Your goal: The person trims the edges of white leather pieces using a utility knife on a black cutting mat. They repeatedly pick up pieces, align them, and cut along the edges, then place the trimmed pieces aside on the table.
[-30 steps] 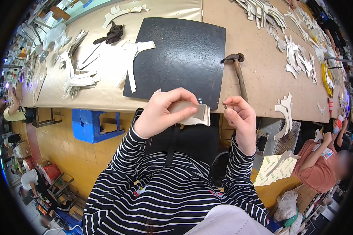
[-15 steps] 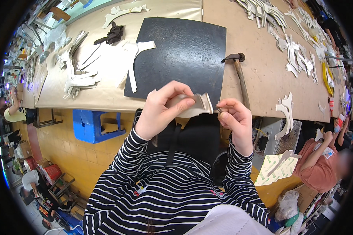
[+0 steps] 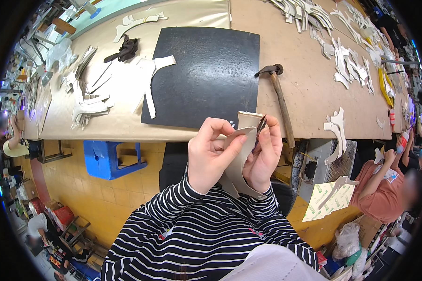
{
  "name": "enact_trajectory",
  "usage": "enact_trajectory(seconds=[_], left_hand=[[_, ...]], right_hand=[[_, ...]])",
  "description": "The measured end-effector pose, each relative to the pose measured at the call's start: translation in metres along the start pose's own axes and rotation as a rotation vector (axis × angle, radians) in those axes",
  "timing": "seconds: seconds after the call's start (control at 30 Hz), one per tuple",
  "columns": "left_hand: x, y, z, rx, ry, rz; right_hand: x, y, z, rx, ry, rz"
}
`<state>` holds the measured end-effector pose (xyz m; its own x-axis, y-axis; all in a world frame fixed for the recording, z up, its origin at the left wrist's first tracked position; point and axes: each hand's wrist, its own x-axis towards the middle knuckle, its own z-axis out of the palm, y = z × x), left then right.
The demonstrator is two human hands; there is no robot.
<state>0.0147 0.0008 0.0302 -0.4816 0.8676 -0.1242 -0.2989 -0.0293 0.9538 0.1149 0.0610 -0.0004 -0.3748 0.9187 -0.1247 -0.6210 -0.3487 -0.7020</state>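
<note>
Close in front of my body, between the table and my chest, I hold a curved grey-beige cut piece (image 3: 240,166), which looks like leather. My left hand (image 3: 206,154) pinches its upper part between thumb and fingers. My right hand (image 3: 263,157) is closed around a small dark pointed tool (image 3: 261,125), its tip up against the piece's upper edge. The tool's lower part is hidden in my fingers, so its kind is unclear. Beyond my hands lies a black mat (image 3: 201,75), with a white forked piece (image 3: 151,84) across its left edge.
A hammer (image 3: 281,107) with a wooden handle lies right of the mat. White cut pieces (image 3: 91,103) are piled at left, others (image 3: 347,61) at right, near a dark crumpled item (image 3: 126,48). A blue stool (image 3: 101,159) stands below left. Another person (image 3: 382,187) works at right.
My hands have come together and the piece has turned, now hanging down between them. My right hand has brought the dark tool up to its edge. The whole view has shifted slightly.
</note>
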Motion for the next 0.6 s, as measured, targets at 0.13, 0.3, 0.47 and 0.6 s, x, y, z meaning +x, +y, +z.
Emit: enact_trajectory(seconds=[0.13,0.3,0.47,0.6], left_hand=[[-0.0026,-0.0017,0.0018,0.086,0.024,0.061],[-0.0031,-0.0041,0.0007,0.208,0.009,0.129],[-0.0036,-0.0048,0.0004,0.257,-0.004,0.147],[-0.0036,-0.0038,0.0008,0.245,-0.007,0.148]], right_hand=[[-0.0001,-0.0026,-0.0064,0.039,-0.086,0.025],[-0.0007,-0.0034,-0.0109,0.051,-0.060,0.054],[-0.0012,-0.0035,-0.0109,0.047,-0.079,0.037],[-0.0012,-0.0017,-0.0108,0.052,-0.082,0.006]])
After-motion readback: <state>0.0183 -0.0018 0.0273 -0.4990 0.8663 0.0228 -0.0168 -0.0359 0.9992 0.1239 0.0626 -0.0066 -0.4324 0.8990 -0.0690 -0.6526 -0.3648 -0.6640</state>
